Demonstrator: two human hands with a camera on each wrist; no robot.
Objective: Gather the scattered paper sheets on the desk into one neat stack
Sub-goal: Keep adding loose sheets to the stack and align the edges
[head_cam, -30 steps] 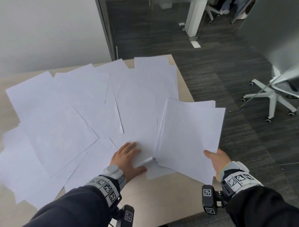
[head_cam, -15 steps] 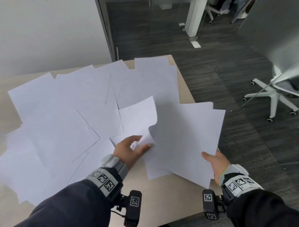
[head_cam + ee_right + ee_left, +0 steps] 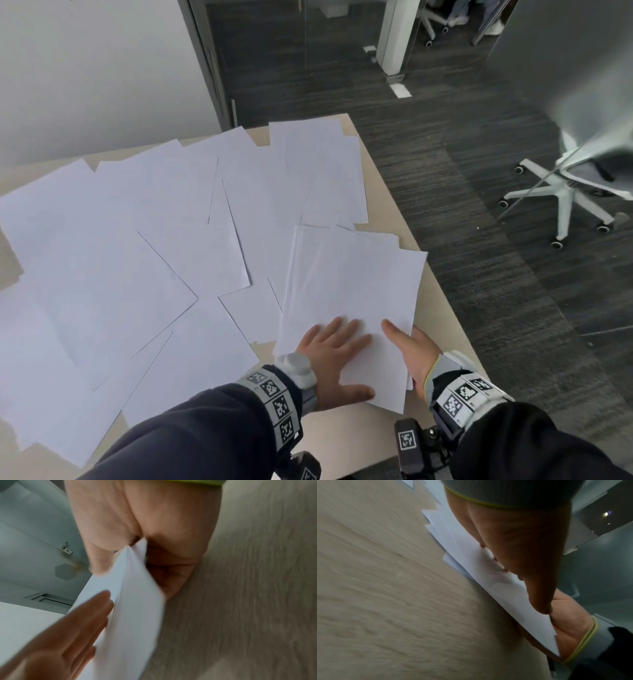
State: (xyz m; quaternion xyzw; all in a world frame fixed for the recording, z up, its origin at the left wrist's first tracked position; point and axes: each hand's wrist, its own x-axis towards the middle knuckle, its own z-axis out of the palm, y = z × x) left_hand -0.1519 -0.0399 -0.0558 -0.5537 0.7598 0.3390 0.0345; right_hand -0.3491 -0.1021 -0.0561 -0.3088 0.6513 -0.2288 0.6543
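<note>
Head view: gathered stack [image 3: 349, 301] lies at lower right of frame on desk [image 3: 383, 212]; left hand [image 3: 334, 359] flat on it w/ fingers straight; right hand [image 3: 416, 353] pinches stack's near right edge, thumb on top; loose sheets [image 3: 137, 240] overlap across left and centre. Left wrist view: blurred; palm [image 3: 518, 538] presses sheets onto desk. Right wrist view: thumb and fingers [image 3: 171, 577] clamp stack's corner [image 3: 135, 601]; left hand's straight fingers at lower left.
</note>
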